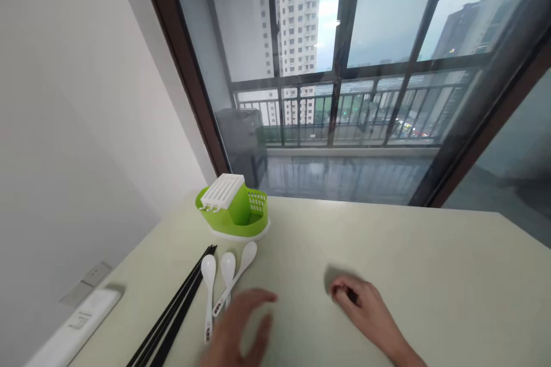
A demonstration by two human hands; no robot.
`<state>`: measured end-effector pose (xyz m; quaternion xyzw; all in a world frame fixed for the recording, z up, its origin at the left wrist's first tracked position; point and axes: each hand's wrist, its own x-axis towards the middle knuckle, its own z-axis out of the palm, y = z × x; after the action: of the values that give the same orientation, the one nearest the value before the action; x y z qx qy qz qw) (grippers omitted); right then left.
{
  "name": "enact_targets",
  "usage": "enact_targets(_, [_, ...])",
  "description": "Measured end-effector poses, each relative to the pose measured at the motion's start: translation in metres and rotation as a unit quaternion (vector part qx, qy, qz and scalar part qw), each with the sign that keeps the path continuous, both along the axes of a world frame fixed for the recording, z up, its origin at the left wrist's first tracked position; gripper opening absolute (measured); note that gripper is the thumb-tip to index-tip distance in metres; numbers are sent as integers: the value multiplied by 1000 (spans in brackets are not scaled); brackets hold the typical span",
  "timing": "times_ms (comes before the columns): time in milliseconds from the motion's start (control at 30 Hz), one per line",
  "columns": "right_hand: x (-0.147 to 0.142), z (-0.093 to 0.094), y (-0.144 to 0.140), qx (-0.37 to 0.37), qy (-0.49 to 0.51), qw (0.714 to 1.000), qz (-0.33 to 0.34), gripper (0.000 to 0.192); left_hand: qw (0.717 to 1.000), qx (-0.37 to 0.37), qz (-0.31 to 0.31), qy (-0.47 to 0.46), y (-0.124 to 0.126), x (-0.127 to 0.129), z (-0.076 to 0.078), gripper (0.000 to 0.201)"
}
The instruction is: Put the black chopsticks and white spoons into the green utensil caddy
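My left hand, smeared a little by motion, is over the near edge of the table with thumb and fingers apart and nothing between them. Right by it lie three white spoons: a left spoon, a middle spoon and a right spoon slanting across the middle one's handle. My right hand rests on the table farther right, its fingers curled in towards the thumb, and nothing shows in its grasp. Left of the spoons is a bundle of several black chopsticks.
Behind the spoons stands a green utensil caddy with a white slotted top and white base. A white power strip lies along the left table edge by the wall. The pale table reaches towards a large glass window.
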<state>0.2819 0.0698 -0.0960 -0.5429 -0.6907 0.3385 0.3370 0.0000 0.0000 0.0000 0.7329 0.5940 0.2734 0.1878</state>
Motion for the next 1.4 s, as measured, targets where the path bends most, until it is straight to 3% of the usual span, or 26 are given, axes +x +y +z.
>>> enact_targets(67, [1, -1, 0, -6, -4, 1000, -1, 26, 990, 67, 119, 35, 9, -35, 30, 33])
enact_targets(133, [2, -2, 0, -6, -4, 1000, -1, 26, 977, 93, 171, 89, 16, -69, 41, 43])
enact_targets(267, [4, -3, 0, -6, -8, 1000, -4, 25, 949, 43, 237, 202, 15, -121, 22, 61])
enact_targets(367, [6, -4, 0, -8, -11, 1000, -3, 26, 932, -41, 256, 253, 10, -141, 1, 73])
enact_targets(467, [6, -5, -1, -3, -12, 1000, -1, 26, 921, -111, 275, 253, 6, -147, -11, 79])
enact_targets(600, [6, -5, 0, 0, -15, 1000, -2, 26, 913, -151, 282, 254, 8, -147, -12, 74])
enact_targets(733, [6, -4, -1, 1, -13, 1000, 0, 27, 895, -206, 281, 279, 22, -149, 3, 63])
enact_targets(933, [6, -3, -1, -3, -8, 1000, 0, 27, 876, -264, 217, 342, 58, -157, 25, 32])
enact_targets(1200, [3, 0, 1, -1, -6, 1000, -2, 27, 862, -241, 202, 397, 87, -170, 25, 29])
enact_targets(1400, [3, 2, 0, -1, -4, 1000, -2, 26, 871, -233, 203, 382, 83, -179, 16, 33])
